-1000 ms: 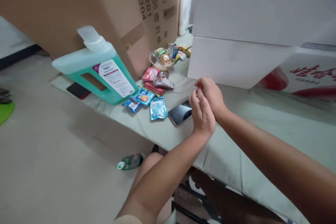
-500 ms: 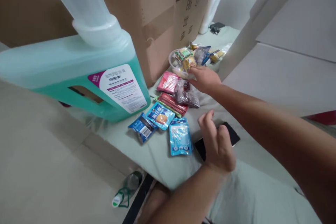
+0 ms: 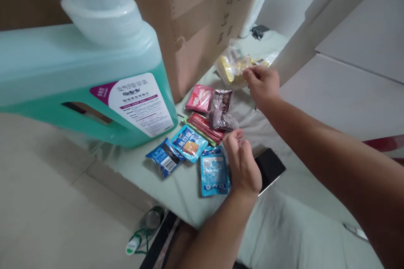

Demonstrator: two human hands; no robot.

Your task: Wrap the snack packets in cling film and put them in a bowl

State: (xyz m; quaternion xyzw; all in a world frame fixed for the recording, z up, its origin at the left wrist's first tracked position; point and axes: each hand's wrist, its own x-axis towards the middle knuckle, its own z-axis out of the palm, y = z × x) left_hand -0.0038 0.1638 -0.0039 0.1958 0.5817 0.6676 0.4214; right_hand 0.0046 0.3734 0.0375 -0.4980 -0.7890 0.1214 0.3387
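My right hand [image 3: 263,86] is closed at the near right edge of a clear plastic bowl [image 3: 227,80], its fingers pinching the rim. The bowl looks tilted, with yellow snack packets [image 3: 226,68] showing through it. My left hand [image 3: 242,164] holds nothing, fingers half bent and thumb apart. It hovers beside a light blue snack pouch [image 3: 214,175] and a black phone [image 3: 270,166]. Farther in lie red stick packets [image 3: 205,127], a pink packet [image 3: 199,98], a brown cocoa packet [image 3: 221,101], a blue fish-tofu packet [image 3: 190,143] and a dark blue packet [image 3: 166,157].
A big jug of green liquid [image 3: 132,101] stands at the left, before a cardboard box [image 3: 195,29]. A white bottle [image 3: 258,2] and a black adapter [image 3: 259,31] are at the back. White drawers [image 3: 360,84] border the right. A clear bottle [image 3: 147,227] lies on the floor.
The bowl has tipped, and my right hand has moved slightly right along with its rim. My left hand has shifted left, off the phone towards the blue pouch. The view has drawn closer to the jug.
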